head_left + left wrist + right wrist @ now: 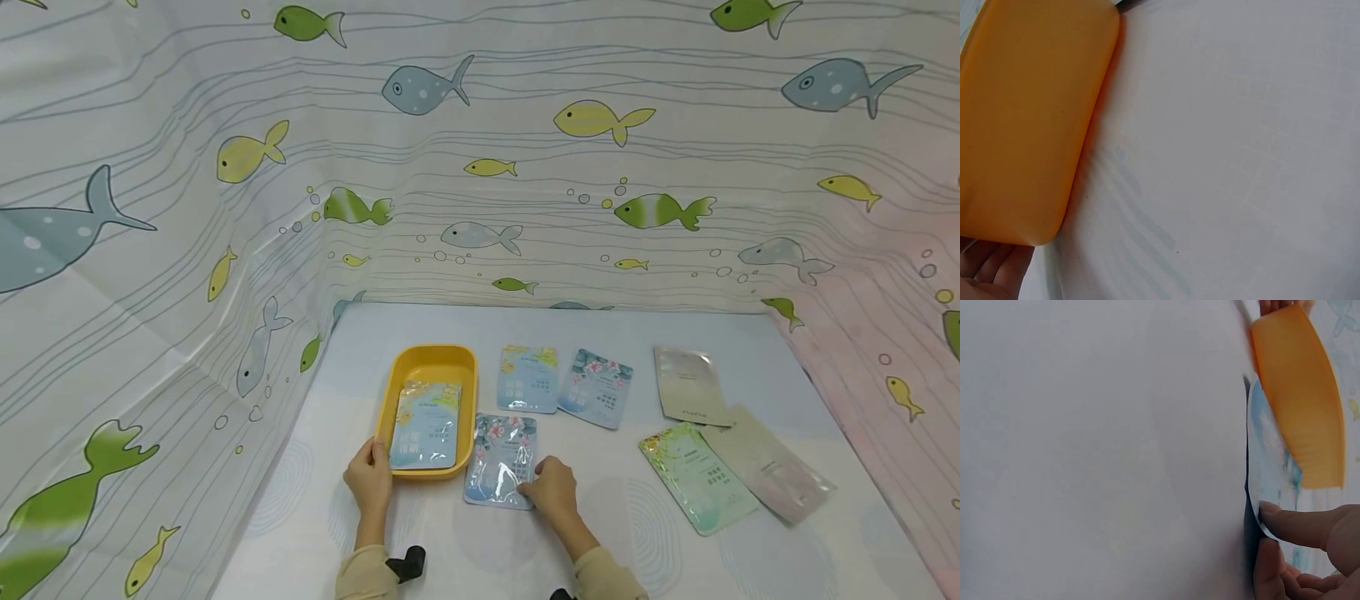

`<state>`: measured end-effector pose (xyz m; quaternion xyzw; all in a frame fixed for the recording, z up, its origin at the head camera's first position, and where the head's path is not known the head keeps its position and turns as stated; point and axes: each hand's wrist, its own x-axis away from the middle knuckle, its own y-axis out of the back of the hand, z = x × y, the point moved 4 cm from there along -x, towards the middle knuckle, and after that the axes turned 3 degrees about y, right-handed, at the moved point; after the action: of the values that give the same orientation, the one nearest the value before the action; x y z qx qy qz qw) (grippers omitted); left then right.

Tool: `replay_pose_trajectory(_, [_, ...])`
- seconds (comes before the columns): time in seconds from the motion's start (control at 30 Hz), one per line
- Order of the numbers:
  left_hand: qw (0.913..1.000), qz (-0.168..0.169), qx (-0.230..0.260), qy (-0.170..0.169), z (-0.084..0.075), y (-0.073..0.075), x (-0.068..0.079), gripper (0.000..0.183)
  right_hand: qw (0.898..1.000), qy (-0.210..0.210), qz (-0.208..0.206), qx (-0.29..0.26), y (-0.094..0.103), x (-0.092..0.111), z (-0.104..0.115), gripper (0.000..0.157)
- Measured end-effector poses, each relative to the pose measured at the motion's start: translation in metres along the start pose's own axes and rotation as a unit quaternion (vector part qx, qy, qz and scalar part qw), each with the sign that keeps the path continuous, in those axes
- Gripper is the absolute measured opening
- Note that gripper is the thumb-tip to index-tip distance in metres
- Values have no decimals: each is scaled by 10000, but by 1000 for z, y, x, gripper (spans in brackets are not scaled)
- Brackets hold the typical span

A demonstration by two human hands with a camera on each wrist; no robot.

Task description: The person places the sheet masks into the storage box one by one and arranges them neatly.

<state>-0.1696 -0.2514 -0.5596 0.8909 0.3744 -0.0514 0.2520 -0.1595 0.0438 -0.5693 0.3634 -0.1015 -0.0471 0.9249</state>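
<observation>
My left hand [369,477] grips the near left side of a yellow plastic tray [431,360]; in the left wrist view its fingers [1013,265] lie against the tray's end. Inside the tray lies a blue sheet mask packet [426,427] with yellow flowers. Just right of the tray is a blue-grey mask packet [498,454] with pink flowers. My right hand [553,492] pinches this packet's near right edge between thumb and fingers. In the right wrist view, the thumb [1297,525] is on top and that edge stands slightly off the table.
Behind lie another yellow-flowered packet [528,379] and another pink-flowered packet [596,388]. On the right are a green packet [701,479], a silver-beige packet [688,383] and a second beige one [772,467], partly overlapping. A fish-print curtain [480,200] encloses the table's back and sides.
</observation>
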Motion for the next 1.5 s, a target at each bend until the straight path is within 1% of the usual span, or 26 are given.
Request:
replay_pose_trajectory(0.13, [9999,-62,-52,-116,-1,0,0,20,9998,-25,61,-179,0,0,-4,32])
replay_pose_trajectory(0.23, [9997,-88,-77,-211,-1,0,-1,18,9984,-53,112,-545,2,1,-10,26])
replay_pose_trajectory(0.3, [9995,-112,-70,-272,0,0,-2,18,9958,-48,230,-890,3,1,-13,22])
replay_pose_trajectory(0.37, [9994,-124,-67,-310,1,0,-2,18,9901,-85,418,-1334,4,1,-17,21])
replay_pose_trajectory(0.47, [9992,-168,-71,-350,1,0,-2,16,9758,-157,804,-2028,5,0,-22,26])
replay_pose_trajectory(0.53, [9992,-180,-93,-349,1,0,-2,16,9654,-245,1004,-2394,7,0,-25,29])
replay_pose_trajectory(0.6, [9992,-178,-109,-338,1,0,-2,16,9571,-311,1153,-2639,9,1,-26,31])
replay_pose_trajectory(0.67, [9992,-185,-114,-330,2,0,-2,16,9528,-307,1226,-2759,11,2,-28,31])
replay_pose_trajectory(0.73, [9992,-184,-110,-330,2,1,-1,16,9508,-305,1265,-2810,13,3,-28,31])
replay_pose_trajectory(0.87, [9993,-166,-88,-314,1,2,0,16,9510,-212,1283,-2804,20,3,-28,32])
replay_pose_trajectory(1.13, [9995,-155,-78,-252,0,2,1,17,9487,18,1105,-2961,40,3,-20,30])
replay_pose_trajectory(1.23, [9996,-157,-58,-242,0,2,1,18,9468,33,1059,-3040,46,0,-17,29])
replay_pose_trajectory(1.4, [9996,-148,-49,-236,0,2,0,18,9399,42,1001,-3263,56,-6,-10,30])
replay_pose_trajectory(1.5, [9996,-134,-56,-231,1,1,0,18,9392,22,955,-3298,59,-10,-6,29])
